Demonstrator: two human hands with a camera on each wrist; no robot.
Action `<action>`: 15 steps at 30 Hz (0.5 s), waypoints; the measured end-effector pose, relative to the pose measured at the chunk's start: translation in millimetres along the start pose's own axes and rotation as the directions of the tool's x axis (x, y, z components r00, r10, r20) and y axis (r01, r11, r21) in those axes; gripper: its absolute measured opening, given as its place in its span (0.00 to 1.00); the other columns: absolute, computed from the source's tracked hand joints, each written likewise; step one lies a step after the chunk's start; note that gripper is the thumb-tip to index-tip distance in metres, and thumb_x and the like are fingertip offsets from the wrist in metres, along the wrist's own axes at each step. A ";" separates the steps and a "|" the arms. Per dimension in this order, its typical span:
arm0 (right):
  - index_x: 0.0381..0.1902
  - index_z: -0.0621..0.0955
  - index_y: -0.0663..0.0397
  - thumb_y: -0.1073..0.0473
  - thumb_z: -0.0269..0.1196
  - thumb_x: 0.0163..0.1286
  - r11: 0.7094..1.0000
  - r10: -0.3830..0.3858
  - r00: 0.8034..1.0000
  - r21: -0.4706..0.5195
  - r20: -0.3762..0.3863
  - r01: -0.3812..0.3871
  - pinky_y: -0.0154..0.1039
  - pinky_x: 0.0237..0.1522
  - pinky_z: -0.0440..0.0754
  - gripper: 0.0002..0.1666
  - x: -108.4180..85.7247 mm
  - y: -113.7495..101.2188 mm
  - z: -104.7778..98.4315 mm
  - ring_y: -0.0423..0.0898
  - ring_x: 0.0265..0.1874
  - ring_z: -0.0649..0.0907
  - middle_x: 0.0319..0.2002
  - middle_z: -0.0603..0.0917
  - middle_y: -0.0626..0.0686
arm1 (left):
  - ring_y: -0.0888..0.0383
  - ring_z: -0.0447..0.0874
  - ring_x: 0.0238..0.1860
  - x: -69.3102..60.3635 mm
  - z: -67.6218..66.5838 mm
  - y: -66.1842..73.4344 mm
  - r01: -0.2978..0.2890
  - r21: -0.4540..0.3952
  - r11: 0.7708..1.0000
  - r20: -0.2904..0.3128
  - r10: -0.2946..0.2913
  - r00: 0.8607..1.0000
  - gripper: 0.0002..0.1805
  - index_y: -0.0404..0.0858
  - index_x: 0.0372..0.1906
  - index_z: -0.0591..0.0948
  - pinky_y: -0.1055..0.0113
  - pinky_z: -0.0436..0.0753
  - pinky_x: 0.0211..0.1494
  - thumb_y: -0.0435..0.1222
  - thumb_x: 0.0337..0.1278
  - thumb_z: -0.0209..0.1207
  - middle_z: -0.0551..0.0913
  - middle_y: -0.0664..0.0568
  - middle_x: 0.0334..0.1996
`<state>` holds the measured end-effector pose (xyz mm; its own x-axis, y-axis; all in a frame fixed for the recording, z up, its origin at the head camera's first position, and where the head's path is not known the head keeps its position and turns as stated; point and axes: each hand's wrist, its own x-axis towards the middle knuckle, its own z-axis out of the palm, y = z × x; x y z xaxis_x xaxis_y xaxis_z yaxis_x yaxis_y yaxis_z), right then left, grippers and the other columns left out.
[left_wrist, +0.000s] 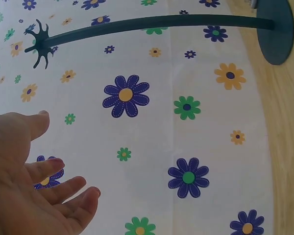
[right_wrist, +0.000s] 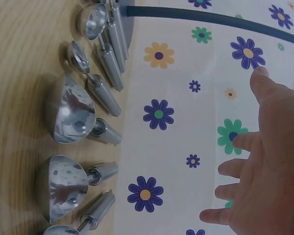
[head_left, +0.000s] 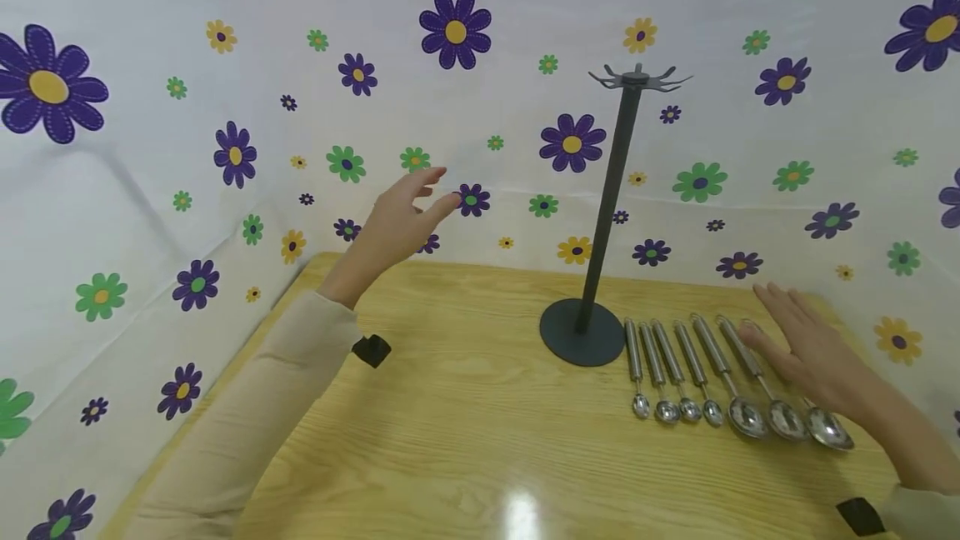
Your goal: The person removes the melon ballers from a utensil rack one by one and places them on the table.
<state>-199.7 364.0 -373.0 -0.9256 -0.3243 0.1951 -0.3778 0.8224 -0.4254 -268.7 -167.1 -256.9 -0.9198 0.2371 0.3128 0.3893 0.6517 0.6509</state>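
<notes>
My left hand (head_left: 401, 219) is raised above the table's back left, fingers loosely bent and holding nothing. To its right a dark rack stand (head_left: 610, 207) stands upright, with a round base and a ring of hooks (head_left: 637, 80) that carry nothing. A row of metal measuring spoons (head_left: 747, 418) lies beside the base, handles toward the wall; three have larger bowls and several are smaller. Over the right end of that row hovers my right hand (head_left: 821, 361), hiding part of the rightmost handle. Its fingers are extended, with nothing in them in the right wrist view.
A light wooden table (head_left: 450, 440) carries the stand and spoons. White flower-printed cloth (head_left: 495, 107) hangs behind it and along the left and right sides. Black straps or devices (head_left: 372, 350) show at both wrists.
</notes>
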 end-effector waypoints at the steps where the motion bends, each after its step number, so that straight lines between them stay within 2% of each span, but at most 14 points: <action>1: 0.83 0.43 0.62 0.50 0.50 0.84 1.000 -0.008 1.000 -0.013 0.005 0.008 0.75 0.69 0.29 0.44 -1.5 -0.4 0.2 0.73 0.77 0.35 0.79 0.40 0.74 | 0.45 0.66 0.74 -6.5 -0.6 -3.8 0.008 0.013 1.000 0.002 -0.008 1.000 0.36 0.43 0.81 0.62 0.46 0.73 0.70 0.54 0.77 0.53 0.64 0.46 0.77; 4: 0.82 0.43 0.64 0.52 0.50 0.84 0.998 -0.049 0.999 -0.050 0.000 0.049 0.69 0.72 0.26 0.44 -6.3 -0.8 0.6 0.71 0.78 0.34 0.79 0.38 0.74 | 0.44 0.60 0.77 -24.2 -2.4 -16.0 0.021 0.059 0.998 -0.002 -0.021 1.000 0.38 0.42 0.81 0.60 0.45 0.69 0.73 0.54 0.77 0.54 0.61 0.45 0.79; 6: 0.82 0.42 0.65 0.52 0.51 0.84 0.994 -0.077 0.997 -0.081 -0.009 0.076 0.63 0.74 0.24 0.45 -10.1 -0.6 1.0 0.69 0.78 0.33 0.79 0.38 0.74 | 0.44 0.56 0.79 -33.6 -3.1 -24.9 0.022 0.092 0.996 -0.013 -0.021 1.000 0.39 0.41 0.81 0.60 0.44 0.64 0.76 0.55 0.77 0.54 0.59 0.44 0.80; 10: 0.82 0.41 0.64 0.52 0.53 0.82 0.984 -0.107 0.994 -0.149 -0.029 0.101 0.56 0.75 0.22 0.47 -17.9 0.6 3.6 0.67 0.79 0.33 0.80 0.37 0.72 | 0.42 0.48 0.81 -50.0 -4.9 -38.6 0.037 0.142 0.989 0.004 -0.038 0.999 0.41 0.41 0.82 0.57 0.41 0.52 0.80 0.57 0.77 0.52 0.53 0.43 0.82; 15: 0.83 0.42 0.61 0.51 0.56 0.81 0.975 -0.115 0.992 -0.195 -0.042 0.105 0.58 0.74 0.21 0.49 -27.4 1.9 9.1 0.67 0.79 0.33 0.80 0.36 0.69 | 0.38 0.44 0.81 -68.7 -5.0 -50.6 0.049 0.239 0.970 0.027 -0.057 0.998 0.43 0.44 0.83 0.54 0.35 0.50 0.78 0.61 0.76 0.49 0.47 0.43 0.83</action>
<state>-175.2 370.3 -387.2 -0.8743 -0.3969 0.2795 -0.4611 0.8591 -0.2222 -225.0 -220.0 -307.9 -0.9416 0.2184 0.2565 0.3204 0.8157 0.4817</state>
